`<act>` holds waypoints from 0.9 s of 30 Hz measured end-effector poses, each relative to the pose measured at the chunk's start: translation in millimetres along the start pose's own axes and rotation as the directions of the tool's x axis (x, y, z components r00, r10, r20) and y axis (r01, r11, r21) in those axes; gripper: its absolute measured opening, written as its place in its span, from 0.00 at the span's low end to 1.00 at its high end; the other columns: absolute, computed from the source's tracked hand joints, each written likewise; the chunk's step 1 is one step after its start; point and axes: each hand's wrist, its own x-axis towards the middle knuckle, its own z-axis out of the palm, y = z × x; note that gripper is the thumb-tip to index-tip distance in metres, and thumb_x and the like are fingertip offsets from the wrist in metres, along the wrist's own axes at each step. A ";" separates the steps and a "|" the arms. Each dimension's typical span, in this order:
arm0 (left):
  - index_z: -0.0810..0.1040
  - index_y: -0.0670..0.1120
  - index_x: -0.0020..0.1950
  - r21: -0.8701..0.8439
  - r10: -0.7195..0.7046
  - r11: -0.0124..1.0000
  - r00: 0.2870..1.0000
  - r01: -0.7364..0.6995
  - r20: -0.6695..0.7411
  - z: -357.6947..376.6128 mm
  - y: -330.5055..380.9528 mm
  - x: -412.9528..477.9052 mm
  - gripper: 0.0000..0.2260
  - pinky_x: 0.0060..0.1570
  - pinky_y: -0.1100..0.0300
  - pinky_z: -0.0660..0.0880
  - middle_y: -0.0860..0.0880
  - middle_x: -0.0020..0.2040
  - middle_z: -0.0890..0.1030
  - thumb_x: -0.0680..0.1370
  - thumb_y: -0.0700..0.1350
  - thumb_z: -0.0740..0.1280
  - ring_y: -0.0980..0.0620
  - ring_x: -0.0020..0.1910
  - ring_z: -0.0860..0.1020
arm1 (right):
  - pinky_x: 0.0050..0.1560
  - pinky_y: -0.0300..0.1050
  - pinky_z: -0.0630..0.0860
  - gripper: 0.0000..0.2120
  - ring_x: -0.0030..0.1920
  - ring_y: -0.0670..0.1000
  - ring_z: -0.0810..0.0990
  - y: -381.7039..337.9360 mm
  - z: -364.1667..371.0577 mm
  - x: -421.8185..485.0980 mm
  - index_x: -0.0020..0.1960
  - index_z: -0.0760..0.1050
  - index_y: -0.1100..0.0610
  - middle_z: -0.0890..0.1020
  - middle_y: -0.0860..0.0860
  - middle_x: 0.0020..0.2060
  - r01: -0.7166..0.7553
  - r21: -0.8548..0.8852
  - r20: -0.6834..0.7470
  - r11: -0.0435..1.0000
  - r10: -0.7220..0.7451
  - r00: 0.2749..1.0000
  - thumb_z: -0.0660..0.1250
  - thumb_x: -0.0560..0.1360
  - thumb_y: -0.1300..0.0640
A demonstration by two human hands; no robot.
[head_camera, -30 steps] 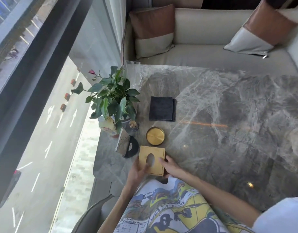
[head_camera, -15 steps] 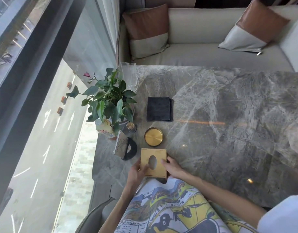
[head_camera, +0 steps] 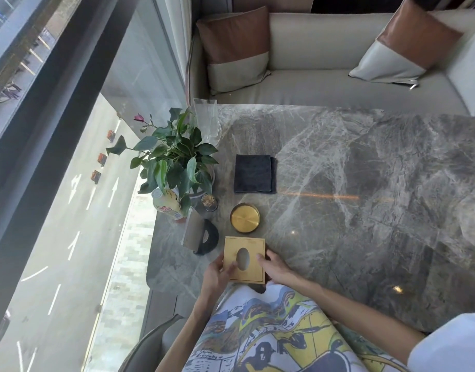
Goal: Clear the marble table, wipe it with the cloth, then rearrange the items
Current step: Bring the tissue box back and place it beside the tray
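A square gold tissue box (head_camera: 253, 251) with an oval opening sits at the near left edge of the grey marble table (head_camera: 365, 197). My left hand (head_camera: 216, 275) grips its left side, thumb lying on the lid. My right hand (head_camera: 275, 268) holds the right side. Beyond the box lies a round gold dish (head_camera: 244, 218). Further back, a dark folded cloth (head_camera: 254, 177) lies flat. Along the left edge stand a potted plant (head_camera: 177, 162), a yellow bottle (head_camera: 168, 203), a toothpick holder (head_camera: 209, 202), a black-based sign stand (head_camera: 201, 236) and a clear glass vase (head_camera: 207, 122).
A beige sofa (head_camera: 325, 84) with two brown-and-cream cushions (head_camera: 235, 49) runs along the table's far side. A tall window (head_camera: 70, 183) drops away just left of the table. A chair back (head_camera: 150, 345) shows at the near left.
Both hands stay on the tissue box, which keeps its place at the near edge. The view has tilted slightly; nothing else on the table has moved.
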 end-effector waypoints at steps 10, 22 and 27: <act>0.77 0.53 0.60 -0.017 -0.036 0.999 0.999 0.036 -0.002 1.1 1.0 0.8 0.15 0.39 0.71 0.75 0.53 0.47 0.83 0.74 0.53 0.68 0.57 0.44 0.81 | 0.65 0.50 0.73 0.30 0.68 0.55 0.72 -0.2 -1.0 -2.6 0.74 0.63 0.54 0.72 0.53 0.70 0.022 0.041 0.005 0.999 -0.022 1.000 0.58 0.77 0.40; 0.76 0.49 0.64 -0.002 -0.048 0.999 0.999 0.048 -0.001 2.6 4.8 -0.8 0.16 0.38 0.69 0.75 0.49 0.50 0.83 0.77 0.47 0.68 0.55 0.46 0.80 | 0.64 0.50 0.74 0.27 0.67 0.56 0.73 -6.7 -3.0 -13.0 0.74 0.63 0.55 0.72 0.54 0.70 0.039 0.057 0.013 0.998 -0.040 0.999 0.57 0.80 0.44; 0.77 0.46 0.60 0.000 -0.057 0.998 0.998 0.057 -0.013 3.2 6.1 -3.4 0.12 0.34 0.74 0.73 0.52 0.43 0.82 0.77 0.45 0.68 0.65 0.37 0.79 | 0.56 0.49 0.76 0.25 0.65 0.56 0.74 -8.7 -3.7 -16.5 0.73 0.64 0.55 0.74 0.55 0.68 0.051 0.043 0.013 0.998 -0.052 0.999 0.56 0.80 0.45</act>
